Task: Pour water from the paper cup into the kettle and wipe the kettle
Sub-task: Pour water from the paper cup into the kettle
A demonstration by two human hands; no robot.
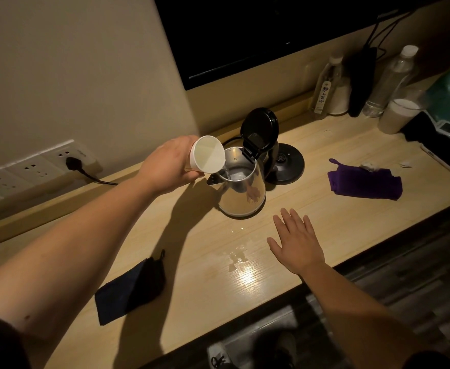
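Note:
My left hand (165, 166) grips a white paper cup (207, 155), tipped on its side over the mouth of a steel kettle (242, 187). A thin stream of water runs from the cup's rim into the kettle. The kettle stands on the wooden counter (311, 209) with its black lid (258, 129) flipped up, off its black base (285, 163) just behind it. My right hand (297, 242) hovers flat with fingers spread over the counter in front of the kettle, holding nothing. A purple cloth (365, 182) lies to the right; a dark cloth (130, 286) lies near the front left.
Small puddles of water (236, 258) glisten on the counter near my right hand. Bottles (389, 81), a cup (399, 115) and dark items stand at the back right. A plug (74, 163) sits in the wall sockets at left. A dark screen (245, 35) hangs above.

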